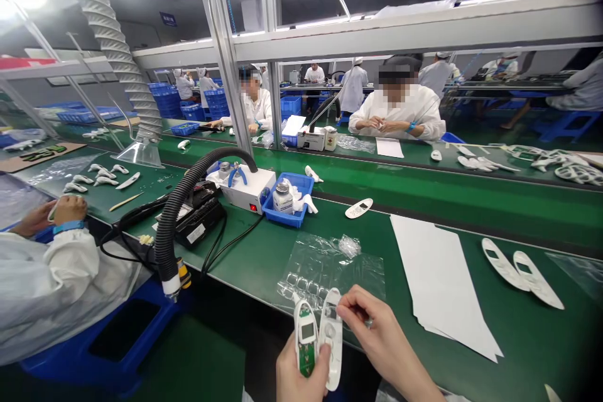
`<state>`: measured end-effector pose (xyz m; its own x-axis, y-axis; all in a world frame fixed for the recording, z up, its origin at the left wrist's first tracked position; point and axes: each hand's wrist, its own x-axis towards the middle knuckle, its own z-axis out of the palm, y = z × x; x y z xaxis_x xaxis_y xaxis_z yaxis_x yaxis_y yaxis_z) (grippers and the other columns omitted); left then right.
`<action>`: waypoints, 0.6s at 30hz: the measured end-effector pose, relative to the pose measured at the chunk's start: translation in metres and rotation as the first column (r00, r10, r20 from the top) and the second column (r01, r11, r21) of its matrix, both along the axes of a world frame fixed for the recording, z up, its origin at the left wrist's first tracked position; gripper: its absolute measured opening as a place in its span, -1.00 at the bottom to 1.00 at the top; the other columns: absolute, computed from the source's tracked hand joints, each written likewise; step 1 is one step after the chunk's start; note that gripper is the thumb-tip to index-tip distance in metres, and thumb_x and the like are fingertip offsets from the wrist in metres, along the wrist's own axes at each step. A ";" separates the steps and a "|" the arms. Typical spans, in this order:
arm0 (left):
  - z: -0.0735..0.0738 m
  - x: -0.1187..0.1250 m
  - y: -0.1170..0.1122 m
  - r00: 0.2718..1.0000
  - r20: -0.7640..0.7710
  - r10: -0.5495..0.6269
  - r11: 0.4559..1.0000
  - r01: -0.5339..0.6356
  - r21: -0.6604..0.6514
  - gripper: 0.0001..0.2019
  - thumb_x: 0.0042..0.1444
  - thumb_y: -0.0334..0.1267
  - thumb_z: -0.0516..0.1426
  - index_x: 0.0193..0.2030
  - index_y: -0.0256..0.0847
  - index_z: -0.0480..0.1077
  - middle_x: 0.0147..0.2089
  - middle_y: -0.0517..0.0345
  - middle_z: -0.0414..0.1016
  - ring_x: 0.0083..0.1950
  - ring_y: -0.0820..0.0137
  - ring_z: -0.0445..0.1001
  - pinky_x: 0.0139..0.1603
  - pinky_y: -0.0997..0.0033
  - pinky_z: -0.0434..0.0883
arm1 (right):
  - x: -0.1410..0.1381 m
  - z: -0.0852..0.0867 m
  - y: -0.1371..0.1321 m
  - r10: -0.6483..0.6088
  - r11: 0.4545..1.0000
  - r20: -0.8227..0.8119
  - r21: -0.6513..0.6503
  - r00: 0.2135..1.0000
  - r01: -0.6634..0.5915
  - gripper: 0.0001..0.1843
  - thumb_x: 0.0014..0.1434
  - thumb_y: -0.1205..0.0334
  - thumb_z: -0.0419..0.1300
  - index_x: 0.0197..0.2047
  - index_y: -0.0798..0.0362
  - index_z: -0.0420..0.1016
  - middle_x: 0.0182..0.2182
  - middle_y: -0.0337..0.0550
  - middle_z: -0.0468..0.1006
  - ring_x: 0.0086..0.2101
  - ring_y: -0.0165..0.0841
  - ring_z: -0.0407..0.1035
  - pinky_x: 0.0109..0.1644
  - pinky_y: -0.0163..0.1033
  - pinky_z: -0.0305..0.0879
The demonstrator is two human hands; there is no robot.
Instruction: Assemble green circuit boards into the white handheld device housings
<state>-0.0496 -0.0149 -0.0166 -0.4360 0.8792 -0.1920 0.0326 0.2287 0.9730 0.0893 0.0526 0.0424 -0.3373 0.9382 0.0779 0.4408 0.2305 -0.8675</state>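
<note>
My left hand (288,369) grips two pieces side by side, its thumb across their lower part. One is a white handheld-device housing (298,320) with a green circuit board (307,355) and small square display (308,330) inside. Beside it, inner side up, is a long white cover shell (334,358) with a window near its top. My right hand (379,330) has thumb and index finger pinched at the shell's upper right edge by the window; anything between the fingertips is too small to make out. Behind both hands lies a clear plastic sheet (306,257) with square pieces along its front.
White paper sheets (438,276) lie right of centre, with two white shells (502,267) beyond. A blue tray (282,220) holds a bottle. Left stand a white box (252,191) and a black hose (164,239). A co-worker's hands (70,208) are far left.
</note>
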 end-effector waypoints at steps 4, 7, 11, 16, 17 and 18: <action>-0.002 0.001 -0.002 1.000 0.024 0.014 1.000 -0.014 -0.006 -0.61 -0.17 0.08 0.28 -0.39 -0.26 0.52 -0.72 0.18 0.33 -0.65 0.36 0.33 -0.76 0.52 0.18 | -0.003 -0.007 0.003 -0.007 1.000 0.014 -0.019 1.000 0.007 -0.70 0.30 0.10 0.00 -0.44 0.04 0.30 -0.48 -0.31 0.25 -0.47 -0.42 0.13 -0.38 -0.32 0.06; -0.002 0.001 -0.003 1.000 0.019 0.000 1.000 0.000 0.005 -0.60 -0.15 0.09 0.26 -0.39 -0.26 0.51 -0.73 0.19 0.30 -0.60 0.33 0.36 -0.76 0.53 0.18 | -0.003 -0.012 0.004 -0.027 0.999 0.013 -0.024 1.000 0.028 -0.68 0.29 0.08 0.00 -0.45 0.03 0.27 -0.50 -0.32 0.22 -0.48 -0.42 0.11 -0.40 -0.32 0.05; -0.003 0.001 -0.002 1.000 0.000 -0.021 1.000 0.021 0.022 -0.59 -0.11 0.10 0.24 -0.39 -0.28 0.50 -0.69 0.16 0.35 -0.59 0.34 0.37 -0.77 0.55 0.18 | -0.003 -0.018 0.001 -0.061 0.997 0.013 -0.049 0.998 0.061 -0.71 0.27 0.05 0.03 -0.42 0.02 0.26 -0.51 -0.33 0.22 -0.49 -0.42 0.10 -0.40 -0.31 0.06; -0.001 0.001 -0.003 1.000 -0.017 0.007 0.999 -0.006 0.043 -0.54 -0.14 0.17 0.23 -0.41 -0.28 0.50 -0.63 0.14 0.41 -0.63 0.39 0.33 -0.69 0.51 0.31 | -0.006 -0.022 -0.007 -0.106 0.986 -0.063 -0.138 0.992 0.096 -0.76 0.22 0.03 0.08 -0.35 -0.02 0.17 -0.49 -0.35 0.24 -0.49 -0.42 0.16 -0.40 -0.33 0.14; 0.000 0.000 -0.003 0.999 -0.028 0.019 0.998 -0.017 0.068 -0.55 -0.14 0.17 0.23 -0.43 -0.27 0.50 -0.63 0.13 0.41 -0.61 0.38 0.35 -0.64 0.49 0.36 | -0.007 -0.022 -0.008 -0.101 0.985 -0.085 -0.151 0.991 0.088 -0.76 0.22 0.05 0.09 -0.37 -0.02 0.15 -0.49 -0.36 0.23 -0.49 -0.43 0.17 -0.40 -0.34 0.15; 0.001 0.000 -0.004 0.999 -0.039 0.033 0.995 -0.029 0.096 -0.56 -0.13 0.16 0.23 -0.44 -0.26 0.50 -0.62 0.12 0.41 -0.58 0.36 0.37 -0.58 0.47 0.39 | -0.010 -0.022 -0.009 -0.100 0.983 -0.105 -0.162 0.989 0.082 -0.76 0.22 0.07 0.10 -0.38 -0.02 0.13 -0.49 -0.36 0.22 -0.49 -0.43 0.17 -0.40 -0.35 0.15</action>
<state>-0.0500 -0.0193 -0.0154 -0.4690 0.8786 -0.0896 0.0671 0.1366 0.9884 0.0796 0.0439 0.0208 -0.2477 0.9680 -0.0398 0.3516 0.0515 -0.9347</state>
